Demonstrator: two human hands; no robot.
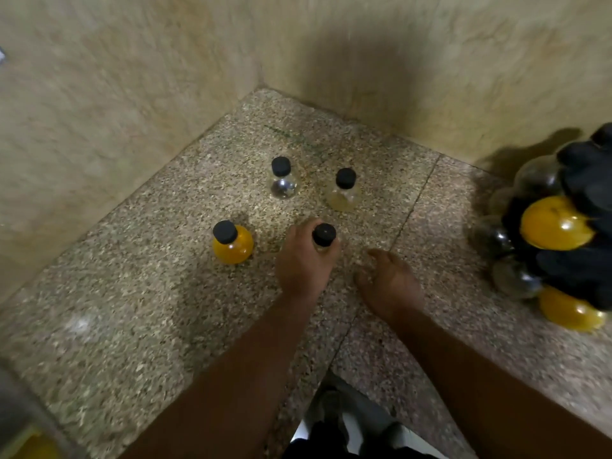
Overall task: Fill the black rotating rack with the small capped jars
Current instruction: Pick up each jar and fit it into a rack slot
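While left hand [303, 260] grips a capped jar [324, 236] (counter corner) | right hand [389, 279] loose, empty

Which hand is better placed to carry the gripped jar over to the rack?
The left hand: it is closed around the jar. The right hand is empty, resting on the countertop, though nearer the black rotating rack.

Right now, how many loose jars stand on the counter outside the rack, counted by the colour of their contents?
Orange jar: 1
Clear jar: 1
Pale yellow jar: 1
Jar gripped by the left hand, contents hidden: 1
Total: 4
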